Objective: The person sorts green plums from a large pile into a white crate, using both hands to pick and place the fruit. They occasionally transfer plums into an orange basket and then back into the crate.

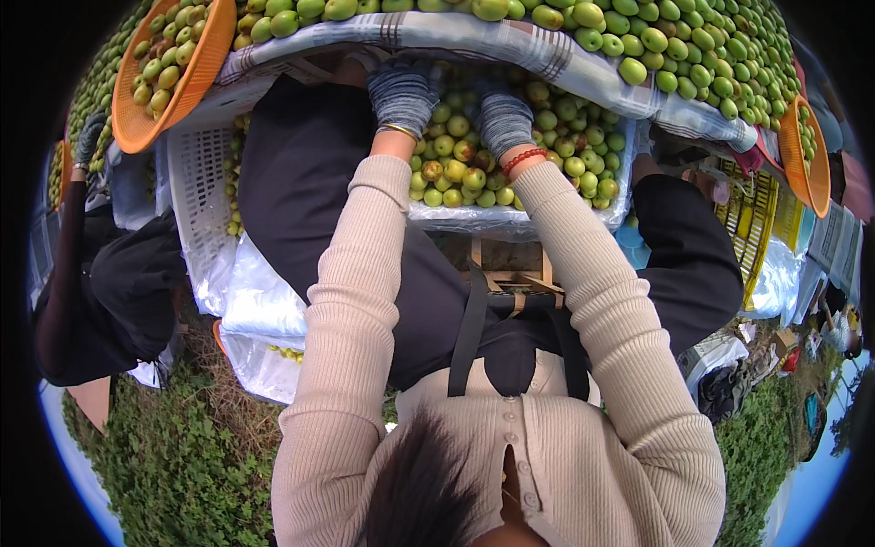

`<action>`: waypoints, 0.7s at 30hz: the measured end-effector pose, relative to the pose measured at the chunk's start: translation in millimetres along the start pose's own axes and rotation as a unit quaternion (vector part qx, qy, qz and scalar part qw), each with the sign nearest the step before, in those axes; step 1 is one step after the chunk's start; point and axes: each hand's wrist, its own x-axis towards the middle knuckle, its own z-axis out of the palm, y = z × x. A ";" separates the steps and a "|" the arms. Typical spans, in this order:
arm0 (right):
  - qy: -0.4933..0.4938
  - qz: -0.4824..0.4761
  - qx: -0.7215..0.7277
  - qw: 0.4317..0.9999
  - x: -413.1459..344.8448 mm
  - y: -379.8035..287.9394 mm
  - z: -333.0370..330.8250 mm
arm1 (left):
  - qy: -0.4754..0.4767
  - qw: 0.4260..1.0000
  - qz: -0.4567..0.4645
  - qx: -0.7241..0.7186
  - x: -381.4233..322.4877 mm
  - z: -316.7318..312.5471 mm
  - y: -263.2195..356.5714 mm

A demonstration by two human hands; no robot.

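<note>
Both my hands wear grey knit gloves and reach into a crate lined with clear plastic (478, 222), which stands before me filled with green jujubes (454, 174), some blotched brown. My left hand (403, 89) is at the crate's far left, my right hand (506, 115) over the fruit near its middle. The fingers of both lie in shade under the edge of a plaid cloth (472, 31), so whether they hold fruit is hidden. Above that cloth, a heap of greener jujubes (683, 48) spreads across a raised surface.
Orange baskets stand at left (212, 75) and right (810, 157), both with jujubes. A white perforated crate (202, 178) sits by my left leg, a yellow crate (759, 239) beyond my right. At far left sits another person (130, 287), one gloved hand at the heap.
</note>
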 end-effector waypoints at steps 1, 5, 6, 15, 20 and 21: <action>-0.002 0.000 0.010 1.000 0.0 -0.3 0.4 | -0.035 0.999 -0.003 -0.019 2.4 -2.6 0.6; 0.029 -0.011 0.123 0.992 -3.4 8.7 2.9 | -0.123 0.992 0.020 -0.034 9.6 -5.7 -0.2; 0.047 -0.013 0.167 0.985 -4.5 12.5 3.3 | -0.133 0.990 0.035 -0.023 9.0 -4.2 0.0; 0.093 -0.053 0.331 0.937 -20.6 35.6 -9.6 | -0.069 0.990 0.066 -0.107 -9.2 14.1 8.5; 0.058 0.002 0.251 0.966 -23.3 33.6 -22.7 | -0.087 0.975 0.032 -0.200 -1.4 16.7 5.6; 0.043 0.011 0.203 0.978 -19.1 30.5 -24.1 | -0.080 0.977 0.036 -0.193 -2.3 17.4 6.0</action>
